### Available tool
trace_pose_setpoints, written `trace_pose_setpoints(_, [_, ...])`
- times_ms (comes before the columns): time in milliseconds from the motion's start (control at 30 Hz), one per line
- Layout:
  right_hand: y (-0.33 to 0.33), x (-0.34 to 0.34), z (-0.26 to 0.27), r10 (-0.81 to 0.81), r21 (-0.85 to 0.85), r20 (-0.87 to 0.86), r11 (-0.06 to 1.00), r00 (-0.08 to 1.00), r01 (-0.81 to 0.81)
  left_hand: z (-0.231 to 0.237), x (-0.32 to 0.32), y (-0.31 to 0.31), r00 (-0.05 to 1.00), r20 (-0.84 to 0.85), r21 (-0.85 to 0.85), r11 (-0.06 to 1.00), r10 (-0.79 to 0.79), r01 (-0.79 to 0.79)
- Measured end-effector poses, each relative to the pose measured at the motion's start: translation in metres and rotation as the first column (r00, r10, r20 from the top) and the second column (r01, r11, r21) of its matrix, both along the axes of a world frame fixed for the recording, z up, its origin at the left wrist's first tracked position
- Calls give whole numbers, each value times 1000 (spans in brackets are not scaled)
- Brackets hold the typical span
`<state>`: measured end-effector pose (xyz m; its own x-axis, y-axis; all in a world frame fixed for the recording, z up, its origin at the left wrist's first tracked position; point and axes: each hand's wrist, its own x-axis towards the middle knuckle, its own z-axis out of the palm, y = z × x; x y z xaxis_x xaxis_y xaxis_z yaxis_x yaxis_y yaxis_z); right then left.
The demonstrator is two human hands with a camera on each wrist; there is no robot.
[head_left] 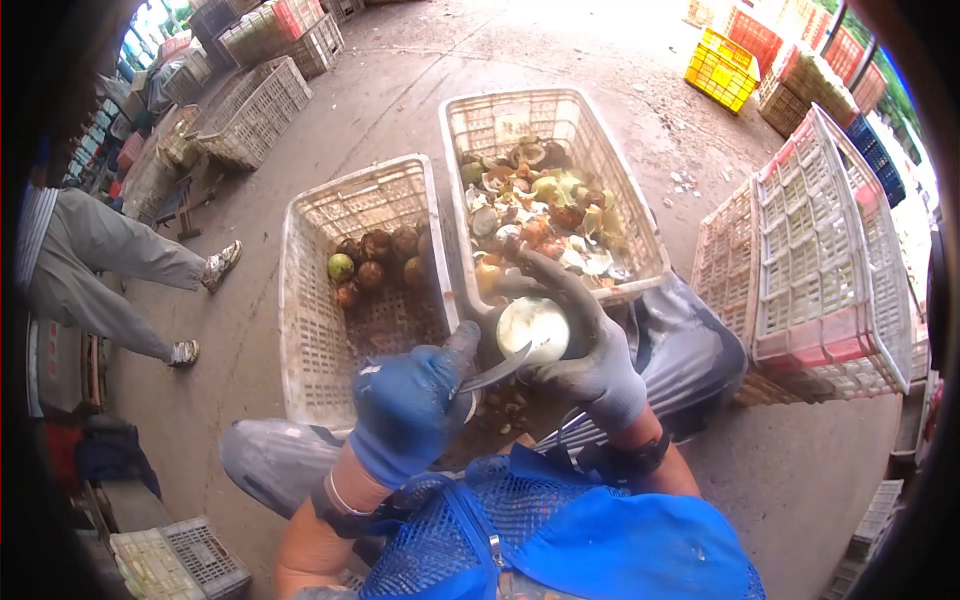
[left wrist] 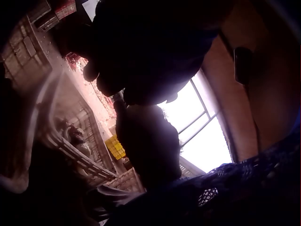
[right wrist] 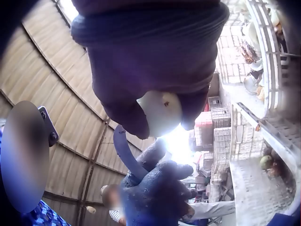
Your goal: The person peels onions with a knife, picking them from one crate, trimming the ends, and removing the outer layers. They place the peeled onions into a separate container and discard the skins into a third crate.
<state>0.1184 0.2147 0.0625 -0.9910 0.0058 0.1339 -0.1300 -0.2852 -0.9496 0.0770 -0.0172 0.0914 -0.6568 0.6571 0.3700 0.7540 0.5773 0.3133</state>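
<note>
In the head view my left hand (head_left: 412, 405), in a blue glove, grips a curved knife (head_left: 495, 371). Its blade lies against the lower side of a peeled, whitish round fruit (head_left: 533, 328). My right hand (head_left: 595, 372), in a grey glove, holds that fruit with fingers and thumb spread around it. Seen from the right wrist, the fruit (right wrist: 161, 113) sits between fingers and thumb, and the blade (right wrist: 126, 151) curves up beneath it from the blue glove (right wrist: 155, 195). The left wrist view is mostly dark, with the hands in silhouette.
Ahead stands a crate (head_left: 610, 205) of peelings. Beside it, another crate (head_left: 300, 300) holds several brown, unpeeled fruits (head_left: 375, 255) and a greenish one. Stacked crates (head_left: 810, 270) rise at the right. A person in grey trousers (head_left: 120, 255) is at the left.
</note>
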Motion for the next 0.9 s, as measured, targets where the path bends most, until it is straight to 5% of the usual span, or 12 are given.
trace_pose_setpoints(100, [1, 2, -1, 3, 66, -4, 998, 1000, -2, 5, 2, 7, 998, -55, -159, 987, -5, -4])
trace_pose_setpoints(167, [1, 1, -9, 55, -59, 46, 997, 997, -52, 5, 4, 11, 996, -87, -240, 970, 9, -30])
trace_pose_setpoints(267, [0, 5, -18, 25, -98, 53, 995, 998, -20, -5, 4, 15, 996, -80, -171, 984, 43, -56])
trace_pose_setpoints(333, [4, 5, -24, 24, -76, 0, 997, 1000, -24, -11, 1, 13, 994, 77, 113, 990, 82, -90])
trace_pose_setpoints(367, [6, 6, -25, 28, -51, -61, 998, 998, -31, -10, 2, 11, 994, 80, 113, 990, 80, -88])
trace_pose_setpoints(600, [7, 13, -13, 54, -9, -2, 999, 999, -54, -1, -1, 1, 998, 37, -160, 986, -47, 52])
trace_pose_setpoints(700, [8, 12, -14, 70, 112, 5, 991, 998, -70, -1, -3, 1, 998, -25, -252, 966, -61, 53])
trace_pose_setpoints(767, [8, 11, -20, -6, 341, -23, 940, 1000, 13, -2, -5, 1, 994, -86, -290, 956, -65, 38])
trace_pose_setpoints(900, [-2, 12, -36, 54, 49, 33, 997, 998, -55, -15, -11, 1, 983, -173, -307, 952, -57, 1])
